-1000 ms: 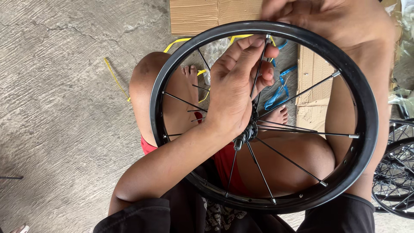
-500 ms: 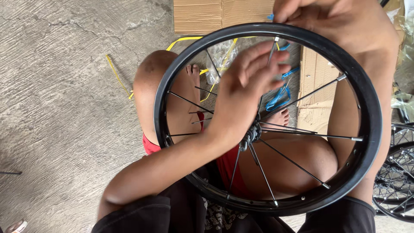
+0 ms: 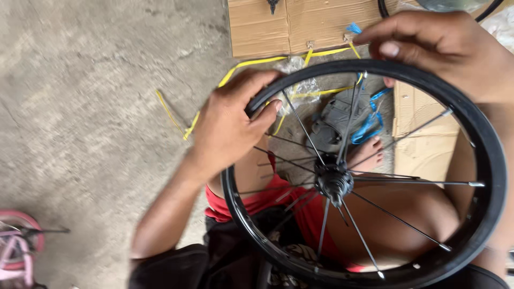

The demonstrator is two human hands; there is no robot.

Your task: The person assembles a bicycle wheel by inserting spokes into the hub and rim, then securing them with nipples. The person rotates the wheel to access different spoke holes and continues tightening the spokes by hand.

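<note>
At the far left edge, low down, part of a pink frame [image 3: 16, 243] with thin metal rods lies on the grey concrete floor [image 3: 91, 107]. Further right, a yellow strap [image 3: 230, 75] trails across the floor toward a flattened cardboard sheet [image 3: 289, 24] at the top.

The left hand [image 3: 230, 126] comes next. It rests on the upper left of a black wheel rim [image 3: 482, 214], fingers curled over the outer edge and the thumb pressed against the inside, so it is closed loosely around the rim rather than clenched. The rim stands tilted over the person's lap, above red shorts [image 3: 267, 198] and bare knees.

Inside the rim, thin metal spokes [image 3: 407, 182] run from the dark hub [image 3: 333, 182] out to the edge; several holes on the lower left stand without spokes. Through the wheel a grey shoe [image 3: 337, 118] with a blue strap [image 3: 369, 120] and bare toes [image 3: 367, 152] show on the floor, beside another piece of cardboard.

At the top right, the right hand [image 3: 444, 51] sits on the rim's upper edge, fingers bent and the fingertips pinched near a spoke end where it meets the rim; whether it actually grips that spoke end I cannot tell.
</note>
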